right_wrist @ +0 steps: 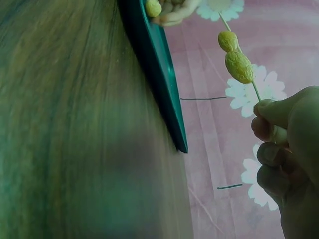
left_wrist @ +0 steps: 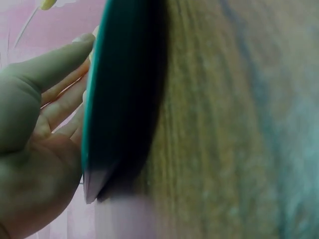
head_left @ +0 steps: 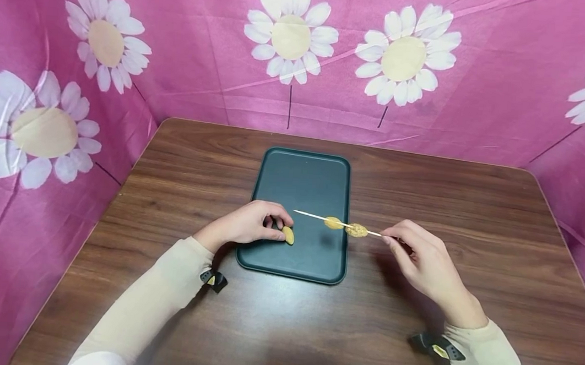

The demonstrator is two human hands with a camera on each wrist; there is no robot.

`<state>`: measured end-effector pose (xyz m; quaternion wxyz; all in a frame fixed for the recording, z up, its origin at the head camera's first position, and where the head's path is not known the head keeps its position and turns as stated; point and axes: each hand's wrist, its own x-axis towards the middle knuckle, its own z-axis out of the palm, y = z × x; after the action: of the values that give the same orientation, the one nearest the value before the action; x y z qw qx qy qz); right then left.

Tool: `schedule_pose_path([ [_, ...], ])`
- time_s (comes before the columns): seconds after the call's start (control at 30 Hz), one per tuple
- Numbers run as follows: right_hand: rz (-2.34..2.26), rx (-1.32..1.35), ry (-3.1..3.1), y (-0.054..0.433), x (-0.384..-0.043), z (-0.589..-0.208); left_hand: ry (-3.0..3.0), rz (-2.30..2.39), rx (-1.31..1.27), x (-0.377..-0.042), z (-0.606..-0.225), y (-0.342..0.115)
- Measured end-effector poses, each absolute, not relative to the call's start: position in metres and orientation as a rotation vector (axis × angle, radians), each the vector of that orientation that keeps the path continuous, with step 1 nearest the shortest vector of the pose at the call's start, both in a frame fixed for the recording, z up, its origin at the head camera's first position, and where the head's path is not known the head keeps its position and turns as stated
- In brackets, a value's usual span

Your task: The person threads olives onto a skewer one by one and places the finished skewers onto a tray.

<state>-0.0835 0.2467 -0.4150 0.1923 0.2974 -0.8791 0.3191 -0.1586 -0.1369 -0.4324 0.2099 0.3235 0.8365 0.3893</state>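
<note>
My right hand (head_left: 419, 261) pinches the bare end of a thin wooden skewer (head_left: 310, 214) between thumb and fingers. Two yellow, wrinkled oval pieces, like dried fruit, are threaded on it: a smoother one (head_left: 333, 223) and a rougher one (head_left: 356, 230) closer to the hand. The skewer's point faces left, held over the dark green tray (head_left: 302, 177). Over the tray's left side, my left hand (head_left: 250, 223) pinches a third yellow dried-fruit piece (head_left: 288, 236) at the thumb and fingertips. In the left wrist view, the tray's edge hides those fingertips.
The tray lies on a brown wood-grain table (head_left: 445, 201). A pink cloth (head_left: 195, 45) with large white flowers hangs behind the table and along its sides. Each sleeve has a small black device (head_left: 214, 281) near the wrist.
</note>
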Motion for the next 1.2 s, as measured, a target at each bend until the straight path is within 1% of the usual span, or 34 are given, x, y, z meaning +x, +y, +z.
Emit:
schedule_pose_path([
  [0.3, 0.873, 0.839, -2.487, 0.253, -0.084, -0.418, 2.337, 1.039, 0.969, -0.159, -0.433, -0.135],
  [0.63, 0.882, 0.833, -2.497, 0.256, -0.081, -0.425, 2.333, 1.026, 0.986, -0.158, -0.434, -0.135],
  [1.2, 0.890, 0.842, -2.489, 0.255, -0.079, -0.422, 2.319, 1.250, 0.755, -0.151, -0.422, -0.145],
])
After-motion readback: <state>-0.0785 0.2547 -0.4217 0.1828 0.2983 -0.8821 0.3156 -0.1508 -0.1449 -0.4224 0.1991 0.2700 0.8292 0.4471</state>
